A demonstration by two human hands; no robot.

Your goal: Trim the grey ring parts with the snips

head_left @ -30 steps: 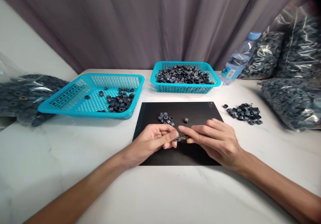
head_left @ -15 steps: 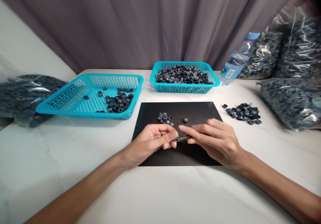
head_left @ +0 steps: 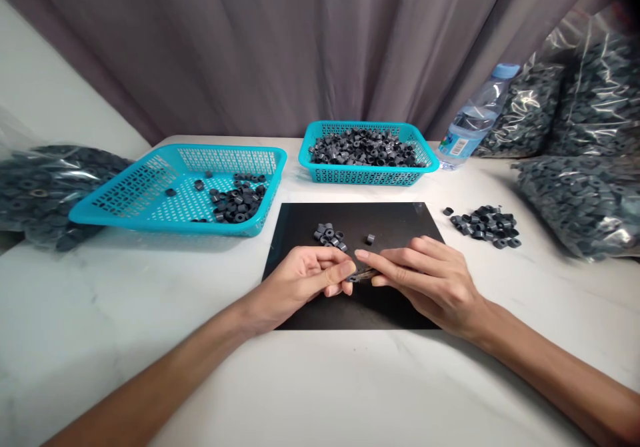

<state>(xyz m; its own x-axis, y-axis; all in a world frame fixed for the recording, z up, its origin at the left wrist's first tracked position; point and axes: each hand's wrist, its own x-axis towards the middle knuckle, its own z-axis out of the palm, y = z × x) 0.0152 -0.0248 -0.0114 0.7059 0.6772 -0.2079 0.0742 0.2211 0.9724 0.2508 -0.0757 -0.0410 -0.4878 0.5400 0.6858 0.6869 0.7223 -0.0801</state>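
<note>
My left hand [head_left: 305,280] rests on a black mat [head_left: 395,223], fingers curled in a pinch around a small dark grey ring [head_left: 353,277]. My right hand [head_left: 425,280] meets it from the right, closed on a thin dark tool [head_left: 367,274] whose tip touches that ring. Just beyond my fingers lie a small cluster of grey rings [head_left: 329,235] and a single ring [head_left: 370,239] on the mat.
A turquoise basket [head_left: 150,190] at the left holds several rings; a second basket [head_left: 367,175] at the back is full. A loose ring pile [head_left: 485,225], a water bottle [head_left: 473,127] and clear bags of rings [head_left: 580,193] are on the right; another bag [head_left: 45,187] far left.
Both hands stay pinched together over the mat. The view has shifted very slightly; nothing else has moved.
</note>
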